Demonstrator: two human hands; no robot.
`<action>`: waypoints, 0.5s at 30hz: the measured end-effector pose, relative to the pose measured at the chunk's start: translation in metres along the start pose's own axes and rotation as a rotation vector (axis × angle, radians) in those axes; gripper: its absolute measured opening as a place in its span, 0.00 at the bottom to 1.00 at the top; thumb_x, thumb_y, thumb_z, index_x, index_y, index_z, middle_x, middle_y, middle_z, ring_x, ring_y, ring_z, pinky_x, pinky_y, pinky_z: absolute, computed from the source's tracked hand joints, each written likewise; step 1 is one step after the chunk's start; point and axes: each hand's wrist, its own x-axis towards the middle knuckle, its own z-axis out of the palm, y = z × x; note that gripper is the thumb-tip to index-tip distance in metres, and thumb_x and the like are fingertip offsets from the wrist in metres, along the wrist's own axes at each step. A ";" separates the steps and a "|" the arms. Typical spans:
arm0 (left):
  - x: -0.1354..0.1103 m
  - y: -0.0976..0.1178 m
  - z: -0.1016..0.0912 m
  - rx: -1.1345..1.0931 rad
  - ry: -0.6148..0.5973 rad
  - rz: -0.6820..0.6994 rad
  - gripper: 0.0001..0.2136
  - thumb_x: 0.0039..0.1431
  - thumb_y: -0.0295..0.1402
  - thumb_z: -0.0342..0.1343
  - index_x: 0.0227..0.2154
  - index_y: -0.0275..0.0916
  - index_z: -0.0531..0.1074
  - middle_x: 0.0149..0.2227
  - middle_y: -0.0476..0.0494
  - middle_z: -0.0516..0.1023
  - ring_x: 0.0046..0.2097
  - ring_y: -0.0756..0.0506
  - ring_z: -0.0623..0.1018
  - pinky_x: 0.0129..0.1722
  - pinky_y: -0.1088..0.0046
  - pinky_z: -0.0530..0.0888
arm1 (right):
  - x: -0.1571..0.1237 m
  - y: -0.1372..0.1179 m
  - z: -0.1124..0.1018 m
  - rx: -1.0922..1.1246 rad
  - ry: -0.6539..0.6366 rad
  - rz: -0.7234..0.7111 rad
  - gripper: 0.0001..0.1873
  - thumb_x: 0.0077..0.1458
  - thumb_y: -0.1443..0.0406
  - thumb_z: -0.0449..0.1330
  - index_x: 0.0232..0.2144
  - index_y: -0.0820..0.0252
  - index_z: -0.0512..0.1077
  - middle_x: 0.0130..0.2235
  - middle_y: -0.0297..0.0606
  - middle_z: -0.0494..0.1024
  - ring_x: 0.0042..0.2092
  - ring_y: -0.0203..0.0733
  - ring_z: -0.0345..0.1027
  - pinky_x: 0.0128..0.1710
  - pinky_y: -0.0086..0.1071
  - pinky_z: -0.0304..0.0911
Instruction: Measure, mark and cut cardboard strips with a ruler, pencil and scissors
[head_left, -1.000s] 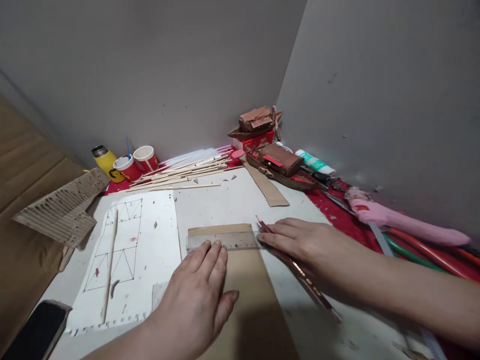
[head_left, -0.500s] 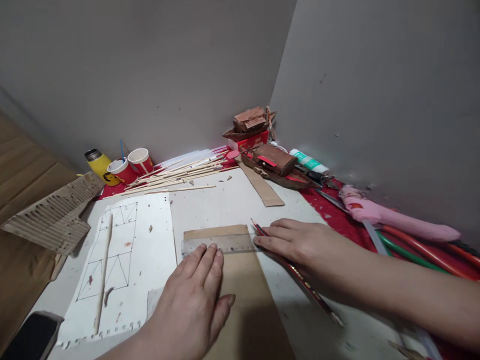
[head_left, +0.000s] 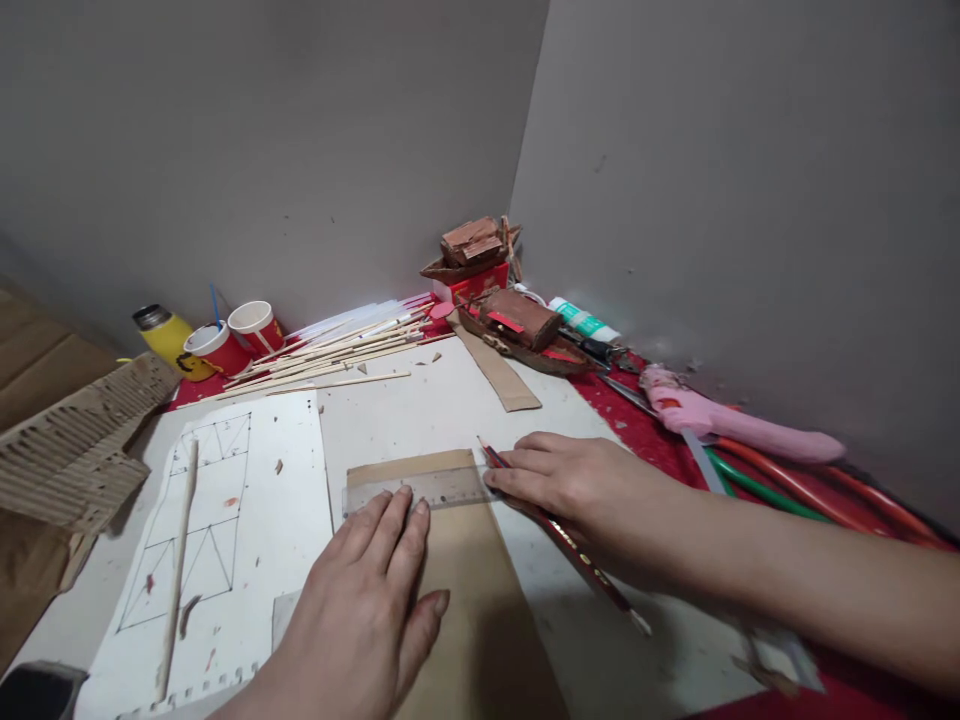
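A clear ruler [head_left: 461, 485] lies across the far end of a brown cardboard strip [head_left: 469, 570]. My left hand [head_left: 367, 590] rests on them, its fingers stretched out flat and fingertips pressing the ruler's near edge, the thumb apart over the cardboard. At the ruler's right end, the fingertips of my right hand [head_left: 570, 480] touch it. That hand is closed around a dark red pencil [head_left: 589, 568], whose sharpened tip points away past the fingers. The pencil's other end sticks out below the palm.
On the left lies a sheet [head_left: 289, 540] with drawn trusses and a thin stick [head_left: 180, 560]. Behind are skewers [head_left: 352, 352], paper cups [head_left: 255, 325], a yellow bottle [head_left: 172, 345] and brown model boats [head_left: 517, 320]. A pink glue gun [head_left: 735, 425] lies right; corrugated cardboard [head_left: 82, 440] stands left.
The view has turned slightly to the right, so everything appears shifted left. Both hands keep their places on the ruler, and the pencil stays in my right hand.
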 end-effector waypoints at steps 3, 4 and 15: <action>-0.001 0.001 0.000 -0.049 -0.018 -0.013 0.26 0.66 0.40 0.51 0.62 0.28 0.65 0.63 0.28 0.68 0.61 0.31 0.71 0.53 0.52 0.76 | -0.002 0.002 0.003 0.007 0.024 -0.017 0.15 0.58 0.74 0.57 0.46 0.64 0.75 0.39 0.47 0.81 0.39 0.48 0.72 0.36 0.38 0.70; -0.001 0.001 -0.001 -0.061 -0.021 -0.017 0.27 0.66 0.40 0.51 0.62 0.28 0.64 0.63 0.27 0.67 0.62 0.31 0.70 0.54 0.51 0.75 | -0.003 0.002 0.004 0.007 0.035 -0.025 0.15 0.58 0.74 0.57 0.46 0.63 0.75 0.39 0.47 0.81 0.39 0.48 0.73 0.36 0.38 0.70; 0.003 0.002 -0.006 -0.069 -0.073 -0.044 0.27 0.66 0.42 0.50 0.63 0.31 0.64 0.63 0.29 0.68 0.62 0.31 0.70 0.53 0.51 0.76 | -0.001 0.003 0.005 -0.039 0.083 -0.052 0.15 0.55 0.75 0.60 0.45 0.62 0.75 0.38 0.44 0.81 0.37 0.46 0.73 0.35 0.35 0.70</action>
